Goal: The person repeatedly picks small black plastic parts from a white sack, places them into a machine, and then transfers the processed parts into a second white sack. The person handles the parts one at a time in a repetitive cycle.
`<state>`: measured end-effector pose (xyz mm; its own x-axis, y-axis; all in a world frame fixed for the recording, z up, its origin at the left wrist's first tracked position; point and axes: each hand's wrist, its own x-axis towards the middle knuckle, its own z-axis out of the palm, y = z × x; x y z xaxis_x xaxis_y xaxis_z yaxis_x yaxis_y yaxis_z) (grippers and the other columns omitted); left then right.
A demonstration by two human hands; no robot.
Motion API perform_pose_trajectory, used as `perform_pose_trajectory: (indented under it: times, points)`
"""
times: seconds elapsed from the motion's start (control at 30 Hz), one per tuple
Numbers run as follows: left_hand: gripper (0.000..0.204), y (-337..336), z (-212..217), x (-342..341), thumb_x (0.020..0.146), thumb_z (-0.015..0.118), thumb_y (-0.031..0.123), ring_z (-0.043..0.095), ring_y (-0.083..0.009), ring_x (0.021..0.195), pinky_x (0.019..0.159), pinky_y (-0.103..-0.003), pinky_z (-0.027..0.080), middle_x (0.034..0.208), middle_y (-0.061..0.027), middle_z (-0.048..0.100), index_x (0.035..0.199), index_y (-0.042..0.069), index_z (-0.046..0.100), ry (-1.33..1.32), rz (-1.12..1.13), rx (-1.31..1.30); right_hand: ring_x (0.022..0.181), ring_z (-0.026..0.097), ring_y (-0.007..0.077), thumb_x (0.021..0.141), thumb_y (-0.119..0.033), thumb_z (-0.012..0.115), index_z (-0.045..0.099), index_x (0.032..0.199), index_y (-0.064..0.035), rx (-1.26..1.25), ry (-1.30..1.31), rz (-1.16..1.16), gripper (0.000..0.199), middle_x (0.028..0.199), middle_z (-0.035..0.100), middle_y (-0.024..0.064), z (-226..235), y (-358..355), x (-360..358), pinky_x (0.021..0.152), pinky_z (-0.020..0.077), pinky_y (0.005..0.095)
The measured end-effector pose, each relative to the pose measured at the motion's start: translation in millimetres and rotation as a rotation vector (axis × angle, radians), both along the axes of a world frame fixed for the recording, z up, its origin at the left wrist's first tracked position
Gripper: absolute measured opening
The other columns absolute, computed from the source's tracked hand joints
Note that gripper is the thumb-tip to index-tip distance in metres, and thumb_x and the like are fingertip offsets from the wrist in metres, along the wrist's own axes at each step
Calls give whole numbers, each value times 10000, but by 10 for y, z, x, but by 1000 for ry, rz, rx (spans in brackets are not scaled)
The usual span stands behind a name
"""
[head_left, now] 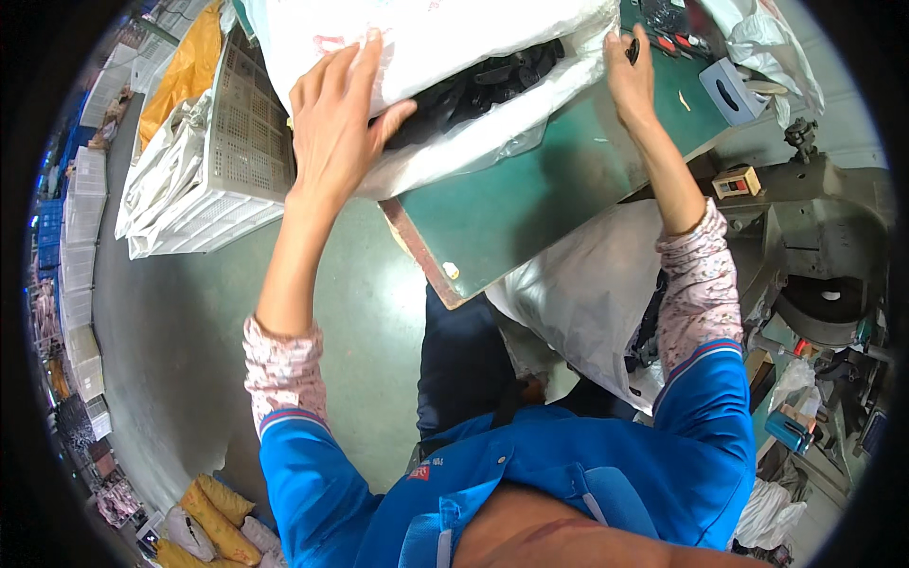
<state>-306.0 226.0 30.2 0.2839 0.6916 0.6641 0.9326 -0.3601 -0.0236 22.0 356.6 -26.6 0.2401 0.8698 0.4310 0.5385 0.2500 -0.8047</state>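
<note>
My left hand [336, 118] grips the mouth edge of a large white sack [417, 57] lying on a green table [502, 204]. Dark parts [492, 80] show inside the sack's opening, just right of my thumb. My right hand [630, 80] reaches to the sack's far right side and holds a small dark piece between its fingertips near the plastic edge. Both forearms wear floral sleeves under a blue jacket.
A white plastic crate [241, 142] with white and yellow bags stands left of the table. Another white bag [587, 293] sits under the table edge. A tissue box [734, 90] and a grey machine [814, 256] lie to the right. Stacked crates line the far left floor.
</note>
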Motion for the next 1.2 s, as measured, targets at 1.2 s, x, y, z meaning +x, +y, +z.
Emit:
perform_pose_trajectory:
  times: [1.2]
  points:
    - [220,-233,-1163,136,741,453,-93,582,-276,863,806,-426,487,979,-126,574,944,-36,516,-2608,-150,-655,907,610,291,771,76,430,537,1053,53,-661,1291,135,302,986,589,136,-469,-114,-547,850,500,476]
